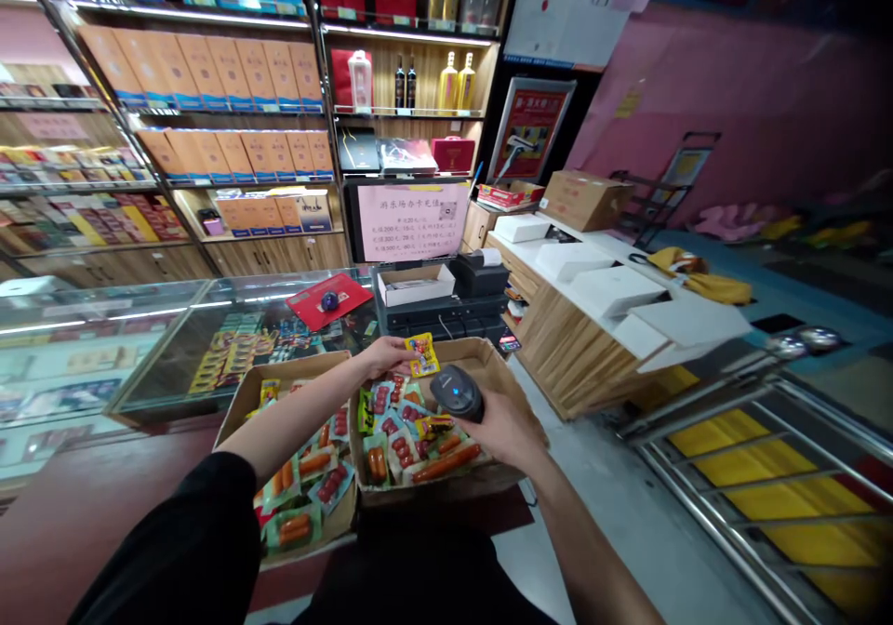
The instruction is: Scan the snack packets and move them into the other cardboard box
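Observation:
Between the fingers of my left hand (388,355) is a small yellow snack packet (422,353), held above the far side of the right cardboard box (512,385). My right hand (508,432) grips a dark barcode scanner (455,392) with a blue light on top; its head is close to the packet. Below lie several packed sausages (446,463) and other small snack packets in that box. A second cardboard box (241,402) with similar sausage packets stands to its left, partly hidden under my left forearm.
A glass display counter (160,337) runs left. On it lies a red folder (327,299) with a small dark round object. Behind the boxes stand a receipt printer (481,274) and a pink sign (411,220). Metal railing (704,402) and a wooden desk (558,346) are at right.

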`<state>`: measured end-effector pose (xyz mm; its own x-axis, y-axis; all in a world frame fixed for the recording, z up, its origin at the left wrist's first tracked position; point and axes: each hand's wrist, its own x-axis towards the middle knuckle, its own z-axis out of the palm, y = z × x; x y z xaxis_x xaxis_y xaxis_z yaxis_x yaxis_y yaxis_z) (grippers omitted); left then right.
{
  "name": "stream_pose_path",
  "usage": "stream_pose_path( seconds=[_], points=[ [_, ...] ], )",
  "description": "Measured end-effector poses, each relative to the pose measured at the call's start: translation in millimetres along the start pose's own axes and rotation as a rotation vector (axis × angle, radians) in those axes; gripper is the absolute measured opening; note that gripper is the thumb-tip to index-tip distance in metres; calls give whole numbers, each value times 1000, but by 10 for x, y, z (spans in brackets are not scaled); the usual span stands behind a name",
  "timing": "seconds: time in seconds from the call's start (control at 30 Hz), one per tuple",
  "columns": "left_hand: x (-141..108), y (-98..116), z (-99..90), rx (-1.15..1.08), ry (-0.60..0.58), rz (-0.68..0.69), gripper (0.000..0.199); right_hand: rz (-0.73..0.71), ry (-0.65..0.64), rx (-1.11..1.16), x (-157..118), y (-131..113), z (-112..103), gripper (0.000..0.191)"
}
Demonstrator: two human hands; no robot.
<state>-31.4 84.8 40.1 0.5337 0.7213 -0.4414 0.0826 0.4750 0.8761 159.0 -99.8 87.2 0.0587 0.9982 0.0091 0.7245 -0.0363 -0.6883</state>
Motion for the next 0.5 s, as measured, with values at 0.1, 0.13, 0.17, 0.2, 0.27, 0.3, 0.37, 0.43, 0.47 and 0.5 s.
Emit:
stream_pose_path(
  seconds=[0.1,0.13,0.17,0.2,0.27,0.3,0.37,0.43,0.47,0.5],
  points=[
    [19,-10,-6,35,20,10,29,-11,-2,10,15,-11,8,50],
    [32,-19,-8,44,27,14,29,-11,4,8,17,-5,11,50],
    [47,-28,-10,53,30,16,29,-9,9,8,17,2,14,49],
    [60,-35,-11,61,35,16,29,-8,14,12,15,8,17,48],
    [75,-38,-7,72,36,13,30,-6,19,21,7,12,19,46],
    [75,-33,-2,74,34,11,30,-6,20,20,2,10,18,45],
    [60,-13,6,65,19,8,31,-6,19,10,-3,2,10,44],
    [26,10,2,50,9,5,33,-7,13,0,2,3,2,43],
    [2,19,-10,43,10,5,34,-8,8,-6,9,13,0,42],
    [-28,25,-30,38,13,6,35,-8,4,-16,20,31,1,42]
  ],
)
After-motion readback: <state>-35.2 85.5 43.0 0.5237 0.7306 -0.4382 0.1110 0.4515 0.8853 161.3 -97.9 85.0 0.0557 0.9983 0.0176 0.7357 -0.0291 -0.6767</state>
